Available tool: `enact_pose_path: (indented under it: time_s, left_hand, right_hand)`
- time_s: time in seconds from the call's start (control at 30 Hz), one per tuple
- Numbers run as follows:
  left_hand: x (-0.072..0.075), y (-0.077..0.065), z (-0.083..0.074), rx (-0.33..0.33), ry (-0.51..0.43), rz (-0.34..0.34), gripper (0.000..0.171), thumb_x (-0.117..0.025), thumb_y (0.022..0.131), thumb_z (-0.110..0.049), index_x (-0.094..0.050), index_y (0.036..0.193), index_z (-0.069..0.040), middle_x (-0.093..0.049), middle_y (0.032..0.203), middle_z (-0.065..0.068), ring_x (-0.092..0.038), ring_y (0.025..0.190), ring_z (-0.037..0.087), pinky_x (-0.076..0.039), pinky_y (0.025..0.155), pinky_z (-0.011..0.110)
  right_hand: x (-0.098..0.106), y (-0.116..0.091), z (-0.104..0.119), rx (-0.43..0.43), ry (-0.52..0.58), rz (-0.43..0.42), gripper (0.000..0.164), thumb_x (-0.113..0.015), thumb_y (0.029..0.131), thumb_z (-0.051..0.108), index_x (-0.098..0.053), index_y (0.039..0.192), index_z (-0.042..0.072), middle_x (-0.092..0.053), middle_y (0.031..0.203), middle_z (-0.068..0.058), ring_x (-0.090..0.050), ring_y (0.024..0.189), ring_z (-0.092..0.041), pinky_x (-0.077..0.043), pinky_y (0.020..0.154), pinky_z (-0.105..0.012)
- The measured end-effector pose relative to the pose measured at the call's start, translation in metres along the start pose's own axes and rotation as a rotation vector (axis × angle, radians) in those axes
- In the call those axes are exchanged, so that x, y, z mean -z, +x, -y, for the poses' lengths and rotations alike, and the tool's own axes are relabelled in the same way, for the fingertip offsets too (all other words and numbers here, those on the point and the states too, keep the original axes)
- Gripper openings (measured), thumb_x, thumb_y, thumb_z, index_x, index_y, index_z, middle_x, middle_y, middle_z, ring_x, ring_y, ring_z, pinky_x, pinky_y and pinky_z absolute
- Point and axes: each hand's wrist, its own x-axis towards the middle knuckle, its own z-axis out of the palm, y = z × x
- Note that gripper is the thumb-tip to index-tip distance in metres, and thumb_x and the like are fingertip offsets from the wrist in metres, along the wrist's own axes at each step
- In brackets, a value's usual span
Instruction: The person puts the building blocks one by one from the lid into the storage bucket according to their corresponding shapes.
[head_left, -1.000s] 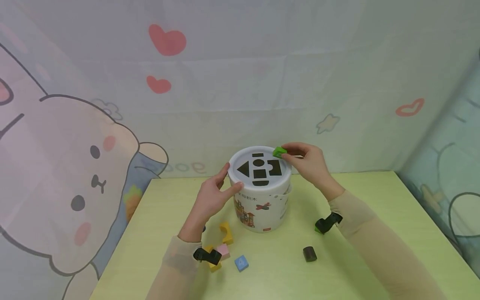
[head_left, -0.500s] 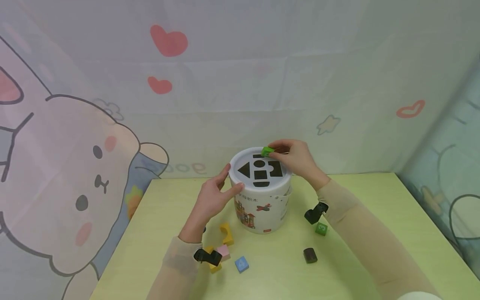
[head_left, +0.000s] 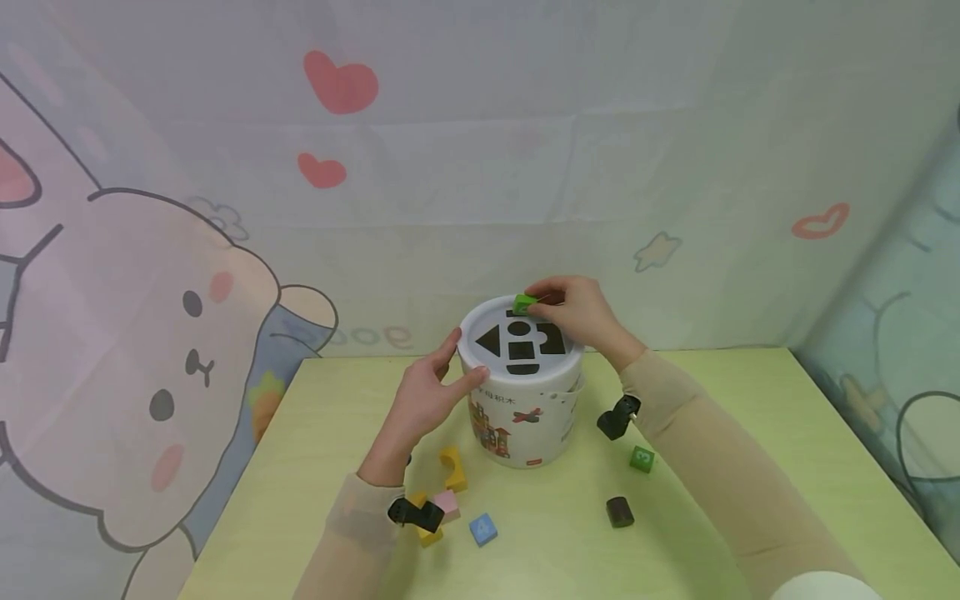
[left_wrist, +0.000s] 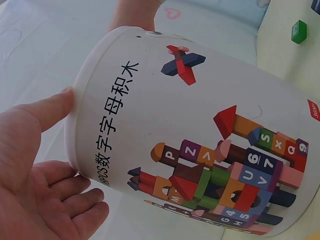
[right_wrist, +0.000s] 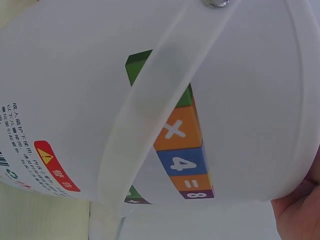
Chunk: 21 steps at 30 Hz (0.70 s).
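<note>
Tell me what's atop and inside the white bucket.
The right hand holds a green block over the lid; the left hand touches its rim. Any contents are hidden; the holes show only darkness.

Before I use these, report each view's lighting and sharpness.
Head: soft light, faint shadow on the pale green tabletop beside the beige right sleeve. Left wrist: black characters on the white cylindrical bucket legible, pale fabric backdrop hazy. Right wrist: greyish, the bare right hand shadowed at the edge.
</note>
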Motion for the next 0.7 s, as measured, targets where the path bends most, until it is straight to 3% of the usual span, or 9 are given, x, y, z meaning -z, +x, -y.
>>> enact_pose_path:
  time_s: [0.7]
  left_hand:
    - [0.001, 0.0011, 0.0019, -0.011, -0.004, 0.007, 0.086, -0.078, 0.099, -0.044, -0.035, 0.168, -0.016, -0.036, 0.17, 0.001, -0.037, 0.156, 0.024, -0.036, 0.125, 0.042]
  right_hand:
    - [-0.0075, 0.0062, 0.0087, -0.008, -0.07, 0.03, 0.027, -0.078, 0.1, 0.014, -0.077, 0.125, 0.003, -0.077, 0.119, -0.012, -0.072, 0.11, -0.028, -0.061, 0.096, -0.042]
